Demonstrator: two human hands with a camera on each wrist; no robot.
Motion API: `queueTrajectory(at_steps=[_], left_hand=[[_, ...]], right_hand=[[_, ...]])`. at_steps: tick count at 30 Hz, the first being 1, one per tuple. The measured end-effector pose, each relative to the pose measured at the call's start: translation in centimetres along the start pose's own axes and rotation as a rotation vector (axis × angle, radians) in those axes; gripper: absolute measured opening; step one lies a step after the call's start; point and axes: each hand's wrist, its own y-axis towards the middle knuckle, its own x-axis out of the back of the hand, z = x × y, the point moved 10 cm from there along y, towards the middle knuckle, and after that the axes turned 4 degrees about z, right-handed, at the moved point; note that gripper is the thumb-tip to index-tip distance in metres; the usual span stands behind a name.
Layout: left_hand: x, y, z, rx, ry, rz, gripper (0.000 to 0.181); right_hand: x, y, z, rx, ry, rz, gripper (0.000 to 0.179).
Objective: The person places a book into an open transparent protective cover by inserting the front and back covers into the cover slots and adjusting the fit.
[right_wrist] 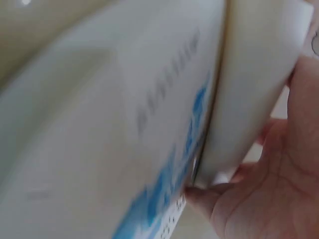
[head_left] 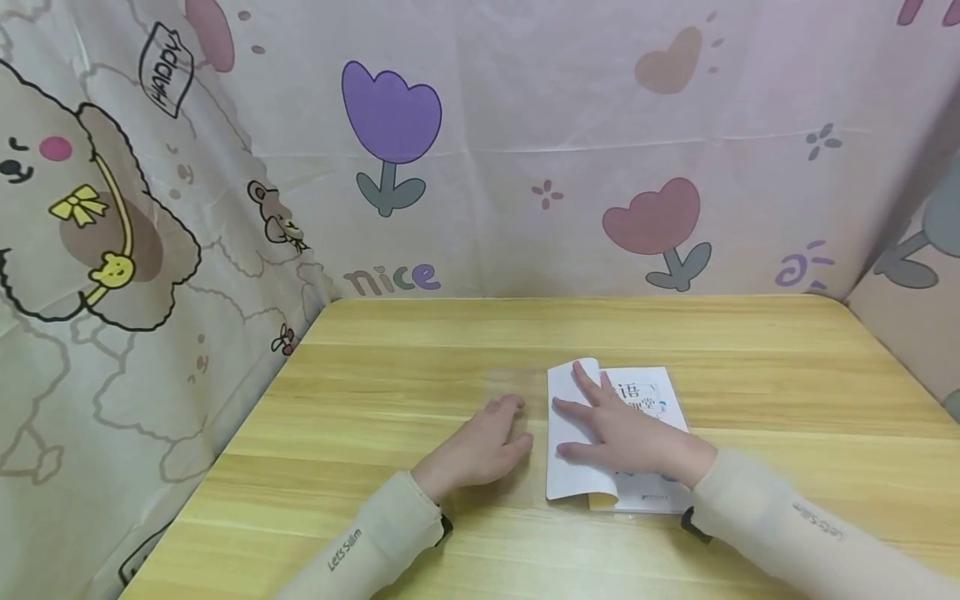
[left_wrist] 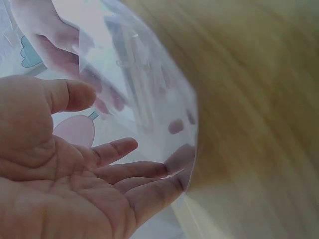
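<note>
Your right hand [head_left: 618, 429]: fingers spread on 1 folded white flap [head_left: 566, 429]; press evenly. Your left hand [head_left: 480, 446]: fingers parted, touching clear film [left_wrist: 164, 104]; smooth it gently.

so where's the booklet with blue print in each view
Head: right of centre, the booklet lies partly under the right grip.
Left wrist: can't be told; what shows through the clear sheet is too unclear.
Right wrist: it fills the left and middle, blue print low near the centre.
Shared landmark: the right grip, upper left in the left wrist view, right side in the right wrist view.
</note>
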Motion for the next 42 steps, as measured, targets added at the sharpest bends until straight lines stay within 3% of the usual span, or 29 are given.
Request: queueTrajectory(at_steps=[14,23,42], left_hand=[[0.0,0.1,0.0,-0.011,0.014,-0.005,0.058],[0.0,0.1,0.2,-0.003,-0.007,-0.005,0.060],[0.0,0.3,0.3,-0.001,-0.002,-0.011,0.060]], right_hand=[[-0.4,1.1,1.3,-0.025,-0.090,-0.055,0.072],[-0.7,1.6,1.8,-0.035,-0.138,-0.080,0.079],[-0.5,1.2,1.7,-0.057,-0.163,-0.015,0.078]])
